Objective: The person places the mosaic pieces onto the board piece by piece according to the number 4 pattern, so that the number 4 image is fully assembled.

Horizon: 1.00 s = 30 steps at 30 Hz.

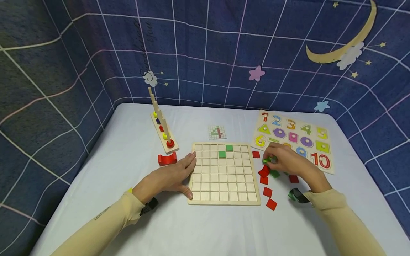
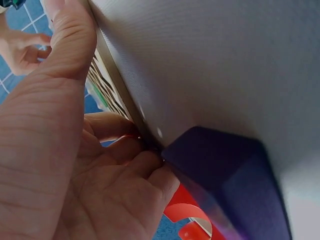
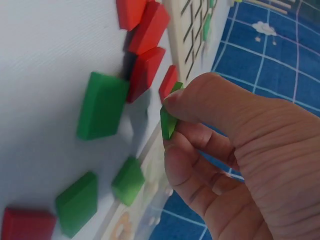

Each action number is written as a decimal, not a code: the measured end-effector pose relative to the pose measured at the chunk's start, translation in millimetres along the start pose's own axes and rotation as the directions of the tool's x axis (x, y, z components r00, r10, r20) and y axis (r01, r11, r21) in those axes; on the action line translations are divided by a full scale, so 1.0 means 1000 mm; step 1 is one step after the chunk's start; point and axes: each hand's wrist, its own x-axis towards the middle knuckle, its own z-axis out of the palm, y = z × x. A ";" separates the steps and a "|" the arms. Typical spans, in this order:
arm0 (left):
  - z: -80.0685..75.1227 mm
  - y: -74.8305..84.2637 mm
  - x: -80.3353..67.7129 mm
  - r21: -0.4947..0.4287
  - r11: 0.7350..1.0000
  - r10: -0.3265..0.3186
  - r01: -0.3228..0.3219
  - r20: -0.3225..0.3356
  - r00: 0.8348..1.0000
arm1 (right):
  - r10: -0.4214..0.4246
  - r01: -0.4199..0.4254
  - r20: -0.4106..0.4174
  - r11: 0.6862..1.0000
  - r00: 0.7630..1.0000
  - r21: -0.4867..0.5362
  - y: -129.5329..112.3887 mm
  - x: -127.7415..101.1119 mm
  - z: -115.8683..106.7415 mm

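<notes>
Left hand (image 1: pixel 174 175) is lying flat, fingers straight, pressing the left edge of the wooden grid board (image 1: pixel 224 192). Right hand (image 1: pixel 285 160) is pinching a green tile (image 3: pixel 169 120) just right of the board, above loose red tiles (image 1: pixel 268 192).

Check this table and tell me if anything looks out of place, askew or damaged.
Nothing stands out. The grid board lies flat with two green tiles seated in its cells. The loose red tiles beside it are scattered. The right hand pinches a green tile.
</notes>
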 end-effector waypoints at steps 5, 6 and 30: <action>0.002 -0.001 -0.001 -0.010 1.000 -0.007 0.007 -0.004 1.000 | 0.015 -0.016 0.022 1.000 1.000 0.018 -0.010 0.009 -0.001; 0.002 -0.001 -0.001 -0.011 1.000 -0.007 0.007 -0.004 1.000 | 0.017 -0.018 0.028 1.000 0.999 0.022 -0.012 0.011 -0.001; -0.002 0.000 0.006 -0.021 0.999 -0.032 0.033 0.049 0.998 | -0.269 0.266 0.041 0.961 0.962 0.081 -0.074 0.081 0.026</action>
